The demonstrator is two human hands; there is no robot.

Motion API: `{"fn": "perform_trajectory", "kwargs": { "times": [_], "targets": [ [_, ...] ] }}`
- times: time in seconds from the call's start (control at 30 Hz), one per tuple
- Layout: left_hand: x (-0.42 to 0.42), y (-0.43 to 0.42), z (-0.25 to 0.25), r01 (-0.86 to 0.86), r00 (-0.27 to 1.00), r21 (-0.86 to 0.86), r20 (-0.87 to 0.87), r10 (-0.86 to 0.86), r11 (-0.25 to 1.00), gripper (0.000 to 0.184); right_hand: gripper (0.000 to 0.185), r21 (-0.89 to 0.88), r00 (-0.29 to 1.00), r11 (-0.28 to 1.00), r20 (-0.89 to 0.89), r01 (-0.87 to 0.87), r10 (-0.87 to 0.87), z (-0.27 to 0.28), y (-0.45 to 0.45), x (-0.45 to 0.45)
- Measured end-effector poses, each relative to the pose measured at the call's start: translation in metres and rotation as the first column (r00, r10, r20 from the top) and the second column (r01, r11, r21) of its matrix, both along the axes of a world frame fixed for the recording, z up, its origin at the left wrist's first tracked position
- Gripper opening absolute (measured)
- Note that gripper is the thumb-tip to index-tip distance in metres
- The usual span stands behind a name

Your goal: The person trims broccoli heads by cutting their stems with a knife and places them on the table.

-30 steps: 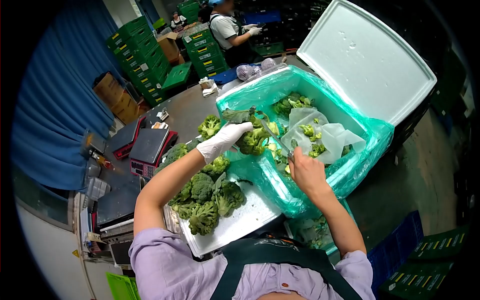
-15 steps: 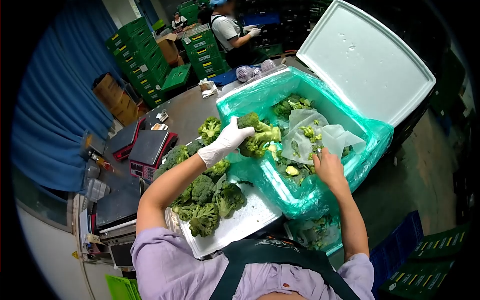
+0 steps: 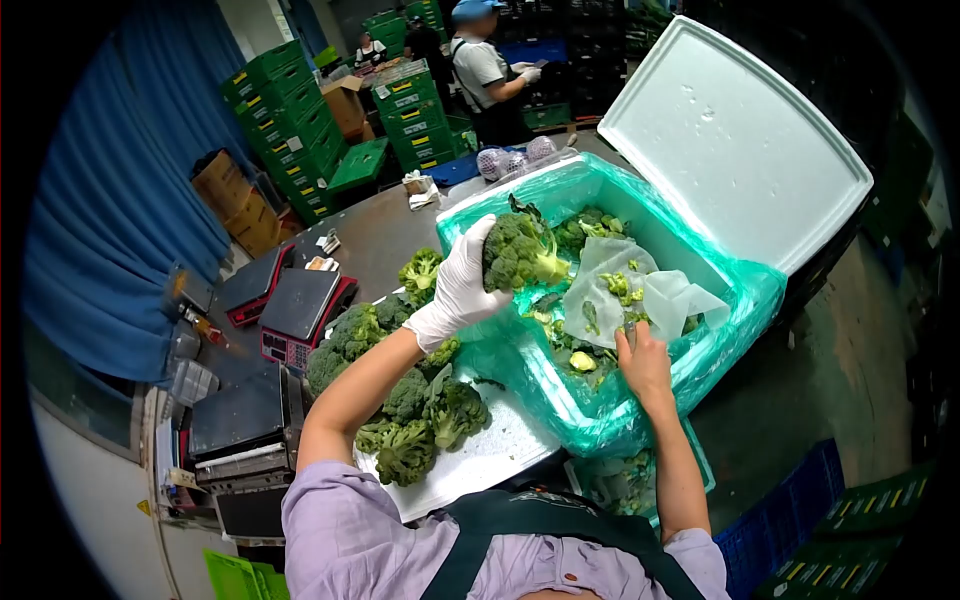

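Note:
My left hand [image 3: 462, 285], in a white glove, is closed around a head of broccoli [image 3: 517, 252], its pale stem pointing right over the near side of a foam box [image 3: 640, 200] lined with green plastic. My bare right hand [image 3: 645, 362] is over the box with its fingers curled; what they grip is small and mostly hidden. Beneath and beyond it, a translucent sheet [image 3: 655, 290] lies in the box with broccoli bits [image 3: 625, 288] on it. Leaves and a cut stem piece [image 3: 582, 361] lie nearby. Several broccoli heads [image 3: 405, 395] are heaped on a white foam lid [image 3: 500, 430] at left.
An upright foam lid [image 3: 735, 140] stands behind the box. Scales [image 3: 300, 305] sit on the dark table [image 3: 375, 230] at left, and net-wrapped fruit [image 3: 515, 160] lies at its far end. Green crates [image 3: 290, 130] are stacked beyond, near a person [image 3: 485, 75] in a blue cap.
My left hand has turned the broccoli so its crown shows more and its stem points right. My right hand has moved slightly down and left, away from the sheet's middle.

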State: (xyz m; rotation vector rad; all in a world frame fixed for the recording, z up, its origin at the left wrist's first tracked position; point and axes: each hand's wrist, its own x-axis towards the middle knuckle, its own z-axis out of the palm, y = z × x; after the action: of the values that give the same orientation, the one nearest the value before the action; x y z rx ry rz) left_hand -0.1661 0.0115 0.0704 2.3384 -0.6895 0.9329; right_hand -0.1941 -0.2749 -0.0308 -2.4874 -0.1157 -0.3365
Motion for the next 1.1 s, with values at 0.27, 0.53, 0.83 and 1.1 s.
{"fn": "perform_trajectory", "kwargs": {
  "times": [0.27,0.53,0.83,1.1],
  "targets": [
    [0.015,0.036,-0.007,-0.451,0.486,-0.859,-0.465,-0.74,0.243,0.059,0.029,0.031,0.997,0.999,-0.073,0.008,-0.006,0.01,0.002,-0.003],
    [-0.004,0.076,-0.018,-0.531,0.342,-0.847,-0.227,-0.912,0.011,0.06,0.029,0.005,0.999,0.999,-0.005,-0.046,0.046,0.001,0.0,-0.001],
    [-0.023,0.078,-0.024,-0.513,0.276,-0.837,0.052,-0.96,-0.193,0.055,0.028,-0.011,0.999,0.999,-0.005,-0.05,0.05,0.003,0.001,-0.002],
    [-0.018,0.089,-0.036,-0.463,0.163,-0.858,0.163,-0.973,-0.221,0.067,0.028,-0.01,0.996,0.997,0.049,-0.071,0.071,0.0,0.0,-0.003]
  ]
}}
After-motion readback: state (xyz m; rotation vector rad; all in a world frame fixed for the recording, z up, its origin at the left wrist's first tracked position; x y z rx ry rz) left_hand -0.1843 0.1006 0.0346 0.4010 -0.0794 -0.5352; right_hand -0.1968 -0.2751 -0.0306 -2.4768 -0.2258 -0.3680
